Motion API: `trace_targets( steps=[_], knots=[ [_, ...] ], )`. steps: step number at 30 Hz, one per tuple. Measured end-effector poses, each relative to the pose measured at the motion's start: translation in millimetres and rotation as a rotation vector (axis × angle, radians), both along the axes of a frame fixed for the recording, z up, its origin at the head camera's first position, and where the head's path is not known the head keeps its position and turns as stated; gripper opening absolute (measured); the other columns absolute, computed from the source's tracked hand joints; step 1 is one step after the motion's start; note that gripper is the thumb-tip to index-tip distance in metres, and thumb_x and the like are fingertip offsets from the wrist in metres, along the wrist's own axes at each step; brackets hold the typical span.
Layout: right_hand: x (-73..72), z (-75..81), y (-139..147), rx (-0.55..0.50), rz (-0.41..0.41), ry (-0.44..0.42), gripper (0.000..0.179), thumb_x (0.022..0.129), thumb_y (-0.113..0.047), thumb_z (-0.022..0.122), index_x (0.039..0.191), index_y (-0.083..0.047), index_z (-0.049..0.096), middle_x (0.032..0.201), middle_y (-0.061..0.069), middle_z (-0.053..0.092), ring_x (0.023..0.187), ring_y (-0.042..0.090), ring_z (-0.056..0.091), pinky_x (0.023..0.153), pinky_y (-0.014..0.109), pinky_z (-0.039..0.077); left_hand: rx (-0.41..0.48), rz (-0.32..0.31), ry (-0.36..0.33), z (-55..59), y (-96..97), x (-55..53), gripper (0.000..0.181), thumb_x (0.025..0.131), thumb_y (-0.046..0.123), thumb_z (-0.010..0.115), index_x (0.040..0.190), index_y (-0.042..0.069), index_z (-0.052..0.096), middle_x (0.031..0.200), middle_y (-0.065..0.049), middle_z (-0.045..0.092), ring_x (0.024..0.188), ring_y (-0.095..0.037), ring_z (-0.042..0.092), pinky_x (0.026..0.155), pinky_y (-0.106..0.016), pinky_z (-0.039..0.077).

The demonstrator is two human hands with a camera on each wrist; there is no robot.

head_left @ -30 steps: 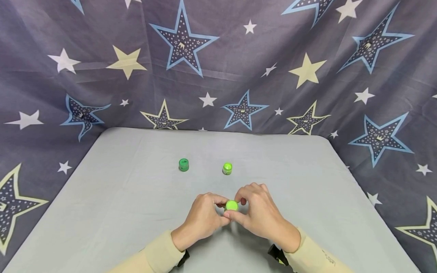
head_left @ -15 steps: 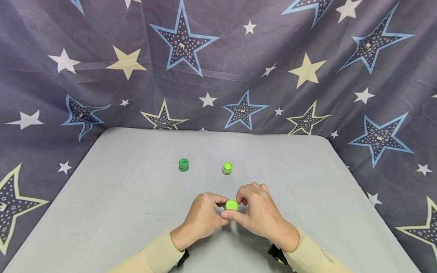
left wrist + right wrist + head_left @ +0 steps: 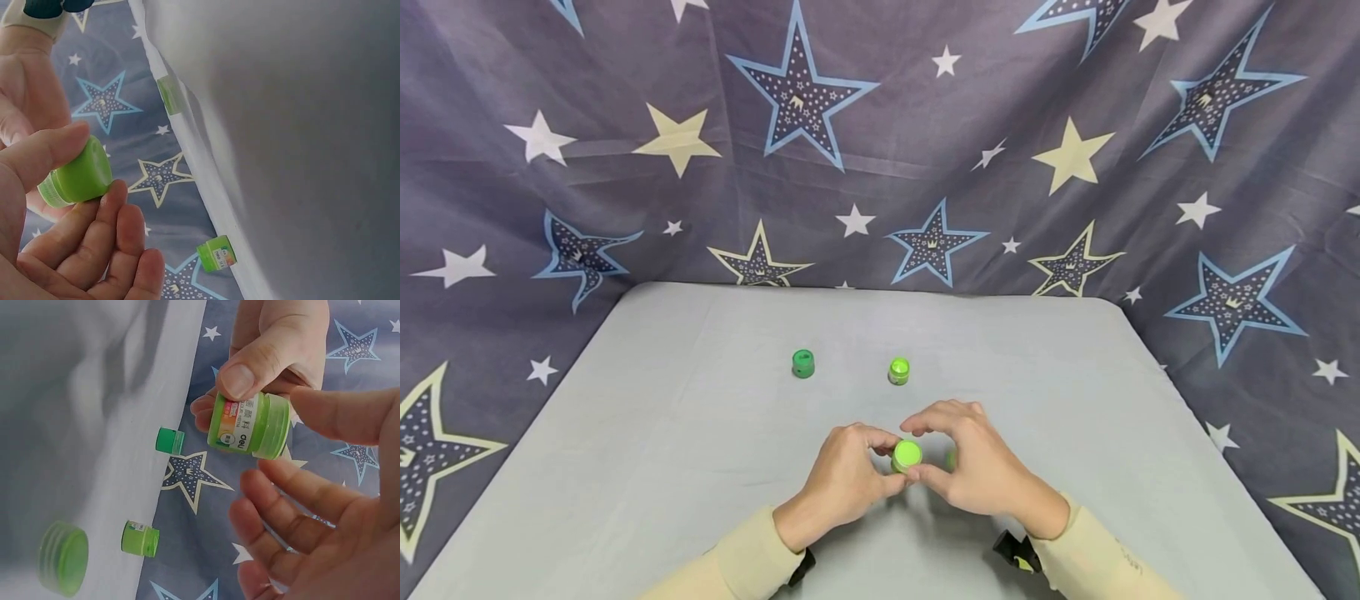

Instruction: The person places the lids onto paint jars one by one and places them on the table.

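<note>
Jar (image 3: 907, 455) pinched in left hand (image 3: 844, 473) seems uncapped, probable lid (image 3: 64, 559) on table (image 3: 700, 433); right hand's (image 3: 981, 467) fingers parted, gripping nothing; setting-down presumably remains.

Over the bench's (image 3: 625, 433) near edge, the left sleeve (image 3: 741, 554) is pale yellow, with a wide, smooth cuff; the right sleeve (image 3: 1093, 554) matches, bearing small dark lettering (image 3: 1129, 560), too blurred to read; a black wrist piece (image 3: 802, 568) shows below each cuff, the right one with a yellow-green patch (image 3: 1024, 564); left grip (image 3: 846, 471) and right grip (image 3: 973, 458) are bare.
</note>
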State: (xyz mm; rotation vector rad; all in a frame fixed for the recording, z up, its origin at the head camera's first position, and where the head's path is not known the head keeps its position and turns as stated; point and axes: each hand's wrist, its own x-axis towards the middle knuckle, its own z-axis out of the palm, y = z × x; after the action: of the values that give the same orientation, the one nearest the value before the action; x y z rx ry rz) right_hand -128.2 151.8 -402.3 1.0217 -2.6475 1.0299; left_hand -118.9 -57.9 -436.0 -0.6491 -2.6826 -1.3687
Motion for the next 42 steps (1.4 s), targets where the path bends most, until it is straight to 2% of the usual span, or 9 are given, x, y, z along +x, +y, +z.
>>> trace_targets(
  steps=[4, 11, 20, 26, 31, 42],
  knots=[
    [-0.7, 0.6, 1.3, 0.004, 0.034, -0.028, 0.045, 0.076, -0.011, 0.089, 0.117, -0.017, 0.074, 0.112, -0.013, 0.071, 0.109, 0.007, 0.06, 0.091, 0.041, 0.034, 0.007, -0.002, 0.003, 0.2, -0.5, 0.5, 0.023, 0.074, 0.021, 0.094, 0.094, 0.021, 0.082, 0.089, 0.019, 0.073, 0.088, -0.013, 0.068, 0.08, -0.03, 0.052],
    [-0.3, 0.2, 2.3, 0.016, 0.065, -0.024, 0.044, 0.077, -0.006, 0.087, 0.116, -0.022, 0.075, 0.109, -0.018, 0.07, 0.107, 0.005, 0.059, 0.091, 0.039, 0.032, -0.002, -0.008, 0.004, 1.2, -0.6, 0.0, 0.028, 0.073, 0.017, 0.095, 0.097, 0.02, 0.083, 0.09, 0.016, 0.075, 0.088, -0.014, 0.068, 0.077, -0.03, 0.052],
    [0.8, 0.2, 1.0, 0.025, 0.039, -0.015, 0.039, 0.076, -0.008, 0.089, 0.111, -0.021, 0.076, 0.101, -0.017, 0.07, 0.101, 0.004, 0.06, 0.092, 0.039, 0.032, -0.007, 0.003, -0.01, 1.1, -0.5, 0.5, 0.025, 0.073, 0.017, 0.095, 0.095, 0.023, 0.083, 0.089, 0.018, 0.074, 0.088, -0.014, 0.067, 0.077, -0.029, 0.051],
    [0.8, -0.6, 0.1, 0.02, 0.02, 0.0, 0.033, 0.075, -0.015, 0.092, 0.103, -0.023, 0.076, 0.094, -0.018, 0.068, 0.094, 0.003, 0.059, 0.091, 0.039, 0.033, -0.004, 0.01, -0.01, 0.5, 0.2, 0.7, 0.023, 0.073, 0.018, 0.094, 0.092, 0.024, 0.083, 0.089, 0.018, 0.074, 0.087, -0.012, 0.067, 0.077, -0.03, 0.051],
    [1.0, -2.7, -1.3, 0.027, -0.015, 0.011, 0.031, 0.074, -0.022, 0.094, 0.094, -0.025, 0.071, 0.089, -0.017, 0.064, 0.088, 0.007, 0.058, 0.089, 0.038, 0.032, -0.007, 0.022, -0.007, -0.2, 0.8, 1.3, 0.022, 0.073, 0.018, 0.094, 0.092, 0.022, 0.083, 0.088, 0.017, 0.074, 0.087, -0.012, 0.066, 0.077, -0.029, 0.051],
    [2.3, -7.9, -4.3, 0.023, -0.073, 0.04, 0.039, 0.072, -0.042, 0.093, 0.084, -0.025, 0.06, 0.081, -0.02, 0.054, 0.082, 0.005, 0.055, 0.083, 0.034, 0.032, -0.018, 0.029, 0.004, 0.8, 0.6, 1.6, 0.022, 0.073, 0.015, 0.094, 0.091, 0.018, 0.082, 0.083, 0.018, 0.071, 0.085, -0.015, 0.065, 0.073, -0.028, 0.049]
  ],
)
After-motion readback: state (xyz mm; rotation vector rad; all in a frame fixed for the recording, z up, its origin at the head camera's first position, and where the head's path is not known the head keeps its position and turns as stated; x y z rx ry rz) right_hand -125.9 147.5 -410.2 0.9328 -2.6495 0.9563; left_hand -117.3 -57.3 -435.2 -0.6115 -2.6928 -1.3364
